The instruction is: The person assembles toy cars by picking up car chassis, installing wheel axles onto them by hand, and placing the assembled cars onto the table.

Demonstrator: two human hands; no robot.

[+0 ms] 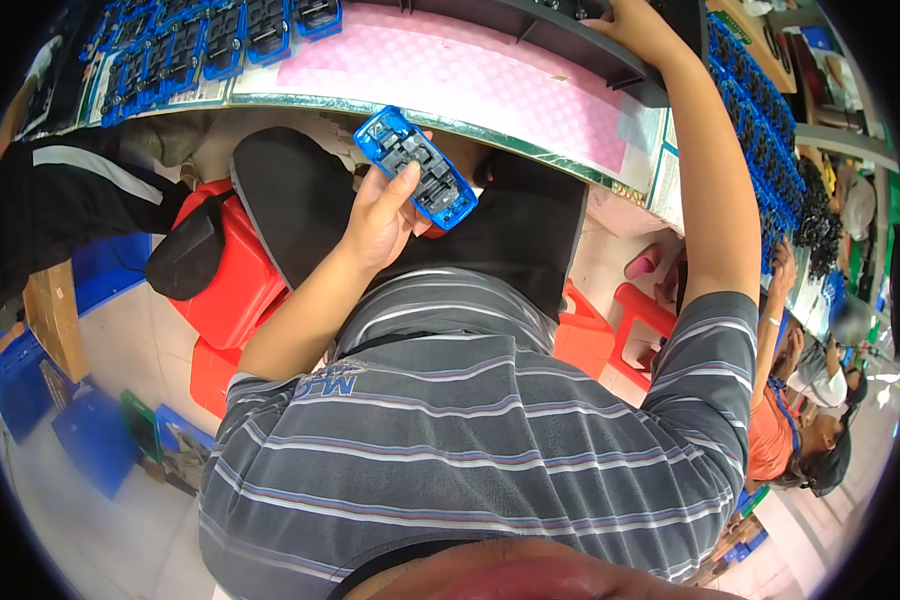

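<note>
My left hand [378,212] is closed around a blue plastic housing [452,216] with black parts fitted inside. The housing is tilted, its inner side facing up, over my lap just off the table's near edge. My thumb presses on the black parts. My right hand [638,28] reaches over the wall of a long dark grey tray [570,42] at the far side of the table. Small dark parts [567,8] lie in that tray by its fingers. The fingertips are partly hidden, and I cannot tell whether they grip a part.
A pink patterned sheet [450,70] covers part of the table. Several blue housings [225,42] stand in rows at the far left, and more [760,130] at the right. Red stools [232,285] stand below. Another person [775,430] sits at the right.
</note>
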